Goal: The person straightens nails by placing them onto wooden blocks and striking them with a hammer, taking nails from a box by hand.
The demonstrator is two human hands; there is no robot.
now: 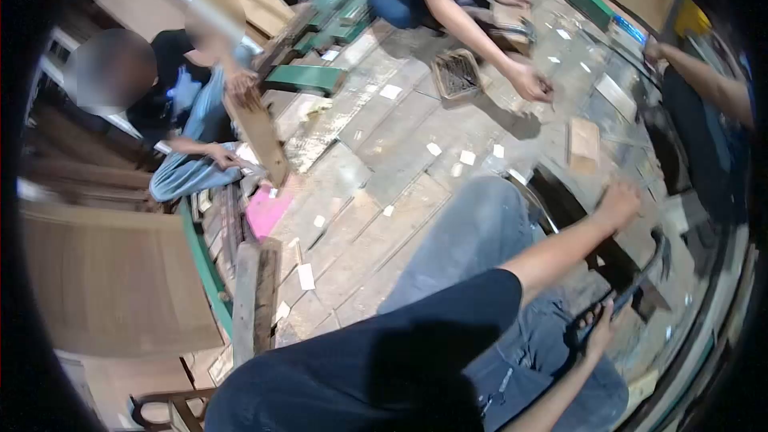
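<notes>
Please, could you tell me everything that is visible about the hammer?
The hammer is dark, with a long shaft, seemingly metal, and a curved, claw-like head. The person's right grip closes around its blackish handle, partly covering it. It slants up to the right, head farthest from the grip. The image is too soft to show wear or markings.

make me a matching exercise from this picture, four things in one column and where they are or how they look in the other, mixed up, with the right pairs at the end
1. hammer
2. open square tray
3. pink piece
4. wooden board

a. flat, next to the lower end of a board
b. tilted, in the hands of the person on the left
c. in the camera wearer's right hand
d. on the floor, with thin dark pieces inside

Right pairs: 1-c, 2-d, 3-a, 4-b
</notes>
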